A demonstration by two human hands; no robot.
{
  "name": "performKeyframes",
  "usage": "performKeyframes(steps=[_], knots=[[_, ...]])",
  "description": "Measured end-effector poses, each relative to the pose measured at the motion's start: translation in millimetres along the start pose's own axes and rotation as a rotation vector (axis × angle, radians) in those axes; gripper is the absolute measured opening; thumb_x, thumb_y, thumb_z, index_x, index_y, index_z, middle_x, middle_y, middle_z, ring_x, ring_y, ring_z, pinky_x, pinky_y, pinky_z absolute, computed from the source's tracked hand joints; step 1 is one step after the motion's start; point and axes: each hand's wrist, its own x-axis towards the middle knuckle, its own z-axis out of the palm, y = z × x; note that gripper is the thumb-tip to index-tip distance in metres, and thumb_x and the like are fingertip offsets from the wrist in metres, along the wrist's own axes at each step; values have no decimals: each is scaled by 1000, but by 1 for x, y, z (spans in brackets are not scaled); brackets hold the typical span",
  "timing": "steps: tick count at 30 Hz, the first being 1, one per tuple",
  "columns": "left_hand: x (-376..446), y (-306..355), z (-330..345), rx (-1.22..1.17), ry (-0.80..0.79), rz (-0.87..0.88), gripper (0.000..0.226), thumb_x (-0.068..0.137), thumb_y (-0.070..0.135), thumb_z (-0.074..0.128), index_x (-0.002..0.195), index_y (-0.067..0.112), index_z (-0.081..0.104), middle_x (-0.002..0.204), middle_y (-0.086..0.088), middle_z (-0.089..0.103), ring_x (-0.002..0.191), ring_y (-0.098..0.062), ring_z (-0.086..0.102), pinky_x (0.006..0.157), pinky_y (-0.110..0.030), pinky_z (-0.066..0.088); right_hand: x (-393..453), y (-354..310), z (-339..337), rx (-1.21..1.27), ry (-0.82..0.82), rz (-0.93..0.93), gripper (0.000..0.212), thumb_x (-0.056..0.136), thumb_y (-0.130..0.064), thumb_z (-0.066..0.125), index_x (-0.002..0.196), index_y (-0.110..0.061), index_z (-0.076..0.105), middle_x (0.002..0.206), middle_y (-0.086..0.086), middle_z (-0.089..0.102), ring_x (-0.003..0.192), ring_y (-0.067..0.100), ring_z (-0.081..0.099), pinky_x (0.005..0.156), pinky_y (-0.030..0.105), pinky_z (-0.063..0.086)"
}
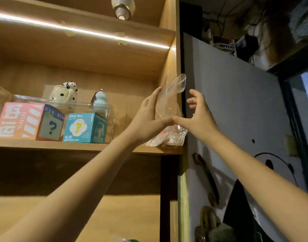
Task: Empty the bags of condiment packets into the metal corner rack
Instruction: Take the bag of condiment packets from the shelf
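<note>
A clear plastic bag (pixel 170 102) stands at the right end of a wooden shelf (pixel 79 145), its handles sticking up and packets showing faintly at its bottom. My left hand (pixel 149 117) lies against the bag's left side with fingers stretched up and thumb pointing right. My right hand (pixel 197 116) is at the bag's right side, fingers spread, its thumb meeting my left thumb in front of the bag. Whether either hand grips the plastic is unclear. No metal corner rack is in view.
On the same shelf stand a pink box (pixel 27 121), a teal box (pixel 85 127), a clear case (pixel 100 109) and two figurines (pixel 65 93). An LED strip (pixel 79 31) lights the shelf. A white panel (pixel 237 102) is to the right.
</note>
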Motion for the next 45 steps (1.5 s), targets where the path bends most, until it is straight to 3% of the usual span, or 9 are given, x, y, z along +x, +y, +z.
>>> performKeyframes(steps=[4, 9, 12, 17, 26, 35, 39, 43, 45], knots=[[7, -12, 24, -135, -11, -69, 92, 80, 16, 61, 145, 19, -4, 151, -2, 15, 136, -18, 20, 109, -36, 23, 12, 11, 10, 88, -27, 192, 92, 71, -43, 73, 142, -18, 20, 133, 4, 42, 116, 19, 45, 85, 27, 39], [12, -38, 51, -24, -70, -144, 100, 64, 37, 60, 146, 22, 5, 148, -14, 29, 127, -26, 40, 104, -38, 36, 26, 15, 22, -60, -37, 199, 70, 72, -51, 70, 123, -12, 44, 107, -2, 51, 95, 15, 51, 70, 25, 42], [12, -44, 65, 41, -114, -66, 88, 77, 24, 59, 146, 20, 5, 149, -12, 30, 129, -24, 38, 94, -25, 31, 34, 15, 30, -161, 32, 201, 56, 75, -40, 71, 113, -6, 49, 100, 3, 52, 86, 16, 50, 56, 22, 35], [8, -37, 69, -26, -151, -17, 75, 75, 43, 50, 142, 29, 19, 139, -6, 46, 119, -21, 50, 101, -35, 40, 36, 11, 32, -213, 107, 185, 14, 89, -7, 50, 93, -1, 62, 84, 6, 59, 69, 17, 47, 34, 5, 32], [13, -45, 41, -4, 52, -63, 42, 95, 24, 36, 136, 14, 36, 141, -7, 43, 119, -16, 43, 93, -27, 31, 31, 25, -5, -83, 178, 245, 19, 86, -14, 57, 100, -11, 70, 104, 5, 69, 96, 20, 60, 76, 25, 41], [46, -77, 30, 29, 53, -378, 110, 74, 52, 62, 144, 12, -13, 154, -19, -11, 142, -34, 0, 115, -51, 8, 23, 46, -46, 170, 213, 357, 14, 85, -14, 62, 99, -10, 67, 96, 3, 63, 81, 13, 57, 71, 22, 44], [57, -83, 34, 46, 41, -433, 108, 76, 50, 62, 143, 6, -11, 153, -23, -8, 141, -37, 5, 114, -48, 12, 17, 59, -53, 267, 182, 417, 3, 85, -16, 64, 82, -15, 65, 100, 18, 69, 87, 25, 64, 74, 36, 54], [65, -82, 30, -70, 27, -425, 103, 77, 45, 63, 144, 3, -3, 151, -23, 16, 123, -31, 42, 86, -29, 51, 12, 76, -61, 366, 154, 488, 6, 85, -12, 63, 89, -10, 66, 99, 17, 71, 81, 27, 65, 81, 47, 56], [68, -85, 27, -153, 4, -418, 101, 75, 44, 66, 144, 3, 5, 145, -23, 30, 115, -29, 48, 83, -28, 52, 10, 84, -63, 429, 136, 503, 13, 86, -10, 61, 98, -5, 65, 89, 11, 73, 76, 25, 67, 77, 43, 58]])
